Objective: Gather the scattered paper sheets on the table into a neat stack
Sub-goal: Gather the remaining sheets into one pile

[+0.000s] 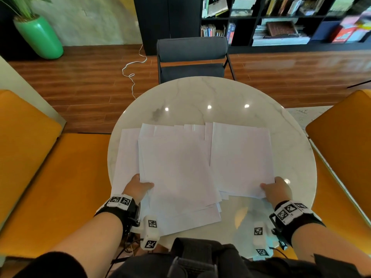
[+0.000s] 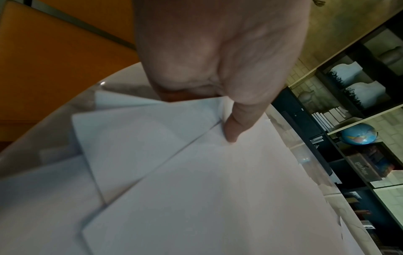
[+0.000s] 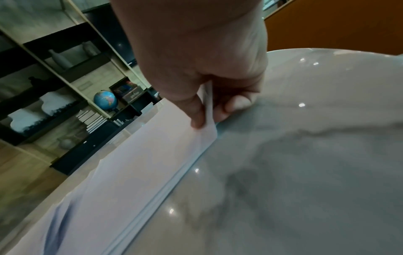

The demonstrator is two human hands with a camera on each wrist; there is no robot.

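Paper sheets point(image 1: 180, 167): white, blank, lying fanned and overlapping across the near half of the round tabletop point(image 1: 210, 93), their edges sitting out of line. One sheet is lying uppermost on the right side; a broader one is covering the middle; further sheets are showing staggered behind and to the left, with several corners reaching toward the near edge of the tabletop.

Left hand point(image 1: 137, 187): gripping the near left corner of the middle sheets, thumb lying on top and the fingers going underneath. The left wrist view is showing the thumb pressing down on the top sheet.

Right hand point(image 1: 278, 190): pinching the near right corner of the right-hand sheets, thumb on top, fingers curling under the lifted edge. The right wrist view is showing several sheet edges layered together in that pinch.

Tabletop: pale marble, glossy, reflecting ceiling lights at its middle.

Surroundings: a dark chair point(image 1: 191, 57) standing at the far edge of the tabletop; orange seats point(image 1: 30, 157) flanking left and right; a green vase point(image 1: 40, 37) standing on the wooden floor at far left; a black bookshelf point(image 1: 281, 21) lining the far wall.
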